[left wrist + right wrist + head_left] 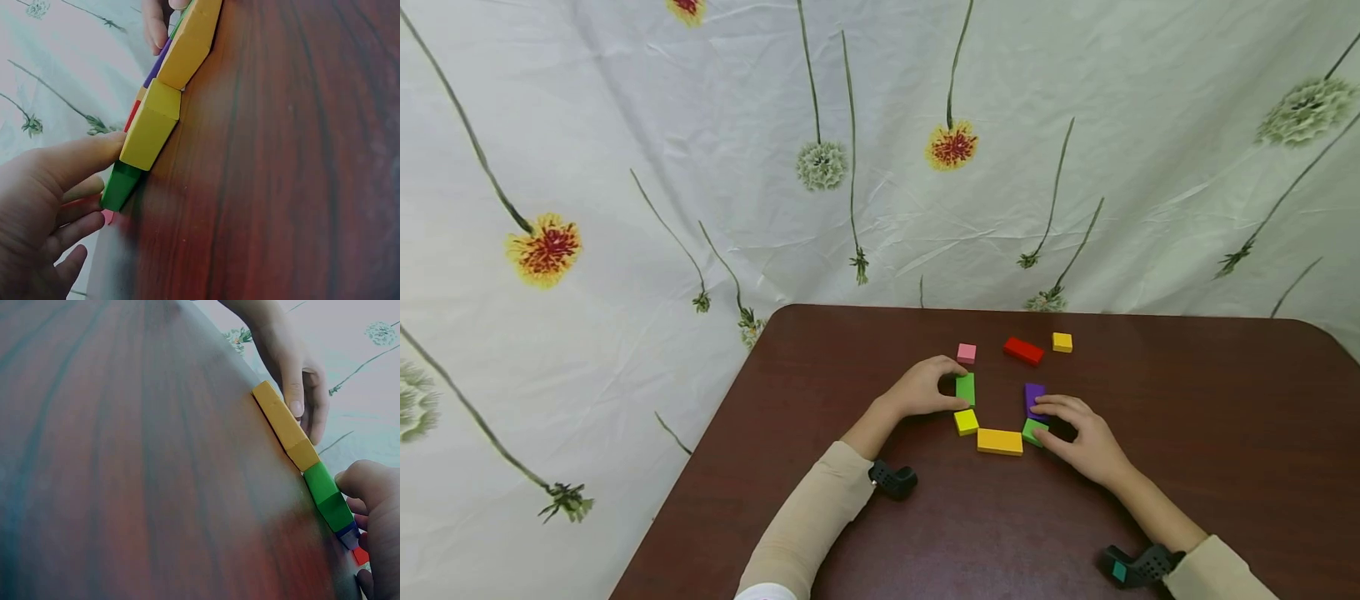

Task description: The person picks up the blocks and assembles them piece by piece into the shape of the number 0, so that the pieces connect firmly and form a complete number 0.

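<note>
My left hand (928, 387) holds a long green block (966, 389) by its two ends, thumb at the near end and fingertips at the far one. A yellow block (967, 422) sits just nearer than that thumb. From it an orange block (1000, 442) runs right to a small green block (1034, 432). Behind the small green block stands a purple block (1034, 402). My right hand (1082, 437) lies beside these two, its thumb touching the small green block and its fingertips on the purple one. In the right wrist view, the right thumb (362, 481) rests against the green side.
Farther back on the brown table (880, 533) are a pink block (966, 353), a red block (1024, 351) and a small yellow block (1062, 342). A flower-print cloth (737, 125) hangs behind the table's far edge.
</note>
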The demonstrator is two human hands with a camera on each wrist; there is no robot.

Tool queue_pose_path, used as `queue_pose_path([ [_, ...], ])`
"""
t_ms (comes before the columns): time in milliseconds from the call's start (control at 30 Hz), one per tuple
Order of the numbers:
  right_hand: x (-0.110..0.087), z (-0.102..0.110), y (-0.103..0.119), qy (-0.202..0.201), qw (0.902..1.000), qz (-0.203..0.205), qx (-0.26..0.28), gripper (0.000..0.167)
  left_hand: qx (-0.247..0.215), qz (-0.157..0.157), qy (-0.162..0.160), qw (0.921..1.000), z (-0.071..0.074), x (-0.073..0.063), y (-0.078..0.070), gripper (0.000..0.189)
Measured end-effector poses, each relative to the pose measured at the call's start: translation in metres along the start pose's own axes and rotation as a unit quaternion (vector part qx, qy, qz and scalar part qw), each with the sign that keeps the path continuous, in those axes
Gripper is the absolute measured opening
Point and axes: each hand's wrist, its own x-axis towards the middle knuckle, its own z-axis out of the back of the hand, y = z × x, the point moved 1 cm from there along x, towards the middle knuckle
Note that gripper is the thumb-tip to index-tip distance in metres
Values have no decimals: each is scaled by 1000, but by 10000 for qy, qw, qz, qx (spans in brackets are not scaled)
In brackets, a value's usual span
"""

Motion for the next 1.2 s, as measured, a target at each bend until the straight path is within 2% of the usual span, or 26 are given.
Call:
queue_pose_path([
  [600, 1, 0, 1, 21, 10000, -75, -51, 31, 43, 33, 58, 10000, 1, -9, -5, 46],
  [767, 0, -1, 0, -10, 10000, -28, 3, 30, 10, -14, -222, 9998, -2, -16, -9, 42],
  [1033, -1, 0, 0, -25, 10000, -31, 2, 29, 287, -474, -641, 9964, -19, -35, -28, 33],
  [1200, 0, -1, 0, -17, 10000, -2, -29, 29, 375, -488, -777, 9951, -23, -41, -32, 28],
])
